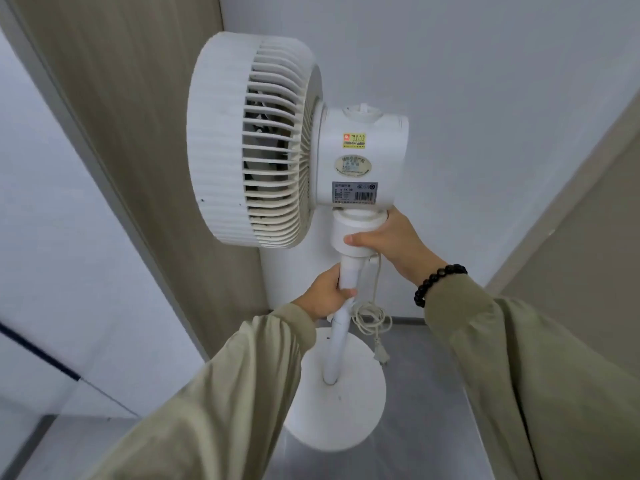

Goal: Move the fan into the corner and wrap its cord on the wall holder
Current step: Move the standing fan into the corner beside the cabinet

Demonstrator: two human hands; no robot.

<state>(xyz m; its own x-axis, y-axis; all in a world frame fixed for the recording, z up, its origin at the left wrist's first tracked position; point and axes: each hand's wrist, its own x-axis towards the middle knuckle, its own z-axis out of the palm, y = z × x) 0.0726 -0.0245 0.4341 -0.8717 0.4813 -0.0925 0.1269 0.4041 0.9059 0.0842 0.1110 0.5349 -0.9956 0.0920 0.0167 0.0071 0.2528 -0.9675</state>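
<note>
A white pedestal fan stands in front of me, its round grille facing left and its motor housing carrying stickers. My right hand grips the collar just under the motor housing. My left hand grips the white pole lower down. The pale cord hangs from the collar in a small coil beside the pole, its plug dangling above the round base. No wall holder is in view.
White walls meet in a corner right behind the fan. A wood-look panel runs down the left, another panel stands at the right. The floor is grey and glossy.
</note>
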